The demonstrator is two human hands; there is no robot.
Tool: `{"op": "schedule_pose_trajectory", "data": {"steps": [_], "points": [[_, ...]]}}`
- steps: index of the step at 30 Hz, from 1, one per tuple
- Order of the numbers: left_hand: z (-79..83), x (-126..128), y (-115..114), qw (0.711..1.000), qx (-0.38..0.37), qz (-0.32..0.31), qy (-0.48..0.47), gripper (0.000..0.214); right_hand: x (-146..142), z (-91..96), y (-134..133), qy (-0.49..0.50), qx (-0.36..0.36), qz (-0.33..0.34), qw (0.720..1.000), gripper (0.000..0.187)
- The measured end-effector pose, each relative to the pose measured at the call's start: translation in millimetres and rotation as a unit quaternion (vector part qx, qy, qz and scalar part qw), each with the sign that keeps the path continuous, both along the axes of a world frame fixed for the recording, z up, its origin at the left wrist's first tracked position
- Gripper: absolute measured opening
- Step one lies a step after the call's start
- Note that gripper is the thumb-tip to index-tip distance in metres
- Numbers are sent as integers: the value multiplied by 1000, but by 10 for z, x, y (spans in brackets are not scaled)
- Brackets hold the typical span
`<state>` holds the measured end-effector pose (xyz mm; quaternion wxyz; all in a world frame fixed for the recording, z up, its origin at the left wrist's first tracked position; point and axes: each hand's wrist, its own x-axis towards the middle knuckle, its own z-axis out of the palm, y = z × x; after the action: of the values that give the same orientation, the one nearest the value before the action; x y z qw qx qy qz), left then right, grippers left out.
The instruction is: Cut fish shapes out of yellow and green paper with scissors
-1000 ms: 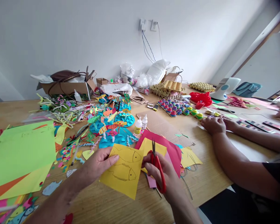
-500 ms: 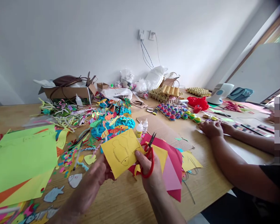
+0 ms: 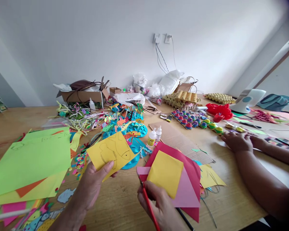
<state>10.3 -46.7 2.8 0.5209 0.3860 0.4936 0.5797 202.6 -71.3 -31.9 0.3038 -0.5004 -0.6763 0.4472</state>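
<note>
My left hand [image 3: 94, 183] pinches a yellow paper [image 3: 112, 151] with a pencilled fish outline, lifted above the wooden table [image 3: 125, 205]. My right hand [image 3: 159, 205] is low at the front, fingers closed round the red-handled scissors [image 3: 148, 205], whose handle shows as a red line. Just beyond it lies a stack of yellow, pink and red paper sheets [image 3: 173, 178]. Blue discs with paper fish [image 3: 131, 133] and two small glue bottles [image 3: 154, 136] stand behind the lifted paper.
Another person's arms and hands [image 3: 240, 142] rest on the table at right. Green and yellow sheets [image 3: 31, 160] lie left. Pipe cleaners [image 3: 74, 117], a cardboard box [image 3: 83, 94], egg cartons [image 3: 181, 96], painted egg cups [image 3: 195, 120], plastic bags and a white device [image 3: 247, 99] crowd the back.
My left hand has carried the yellow fish paper left and away from the scissors. My right hand dropped toward the front edge with the scissors. The view shifted left.
</note>
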Motion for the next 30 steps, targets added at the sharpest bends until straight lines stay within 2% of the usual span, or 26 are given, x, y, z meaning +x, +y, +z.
{"op": "schedule_pose_trajectory", "data": {"steps": [3,7,14,22,30], "points": [[36,21,7,1000,-2,-7,25,30,-66,63,-28,-98,37,39,994,21],[44,21,15,998,-21,-24,45,30,-134,105,-5,-127,30,63,989,21],[44,13,-15,997,-42,-42,43,29,-155,170,18,-98,12,64,993,26],[4,51,-57,995,-56,-75,26,41,-182,218,26,-52,-20,57,997,31],[0,79,-67,995,-45,-87,4,25,-194,219,8,-29,-21,61,997,32]]}}
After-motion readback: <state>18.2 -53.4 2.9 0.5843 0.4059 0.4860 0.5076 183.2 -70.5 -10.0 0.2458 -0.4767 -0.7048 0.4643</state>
